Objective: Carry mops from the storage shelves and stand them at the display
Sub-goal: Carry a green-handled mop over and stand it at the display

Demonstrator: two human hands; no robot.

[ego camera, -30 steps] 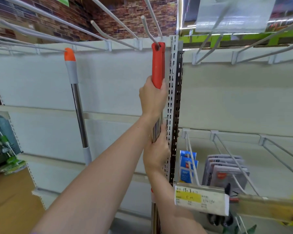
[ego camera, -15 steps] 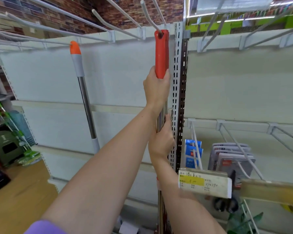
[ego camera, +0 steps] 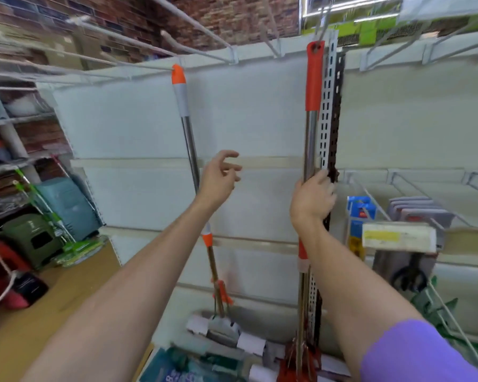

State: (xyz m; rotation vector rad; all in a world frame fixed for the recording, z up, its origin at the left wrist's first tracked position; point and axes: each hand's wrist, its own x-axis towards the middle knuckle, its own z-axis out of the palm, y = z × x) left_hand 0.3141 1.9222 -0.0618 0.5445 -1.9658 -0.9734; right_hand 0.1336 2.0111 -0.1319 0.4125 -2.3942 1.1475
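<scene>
Clearly the right hand (ego camera: 312,199) grips the mop (ego camera: 311,125) mid-shaft; its upright handle hangs from a hook (ego camera: 322,26) beside the shelf upright (ego camera: 329,111). Fingers relaxed and empty, the left hand (ego camera: 218,177) hovers just left of it.

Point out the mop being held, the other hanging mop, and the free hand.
held mop (ego camera: 313,78), head view, on its orange grip.
other hanging mop (ego camera: 180,97), head view, on its grey collar.
left hand (ego camera: 218,176), head view, on the palm.
</scene>
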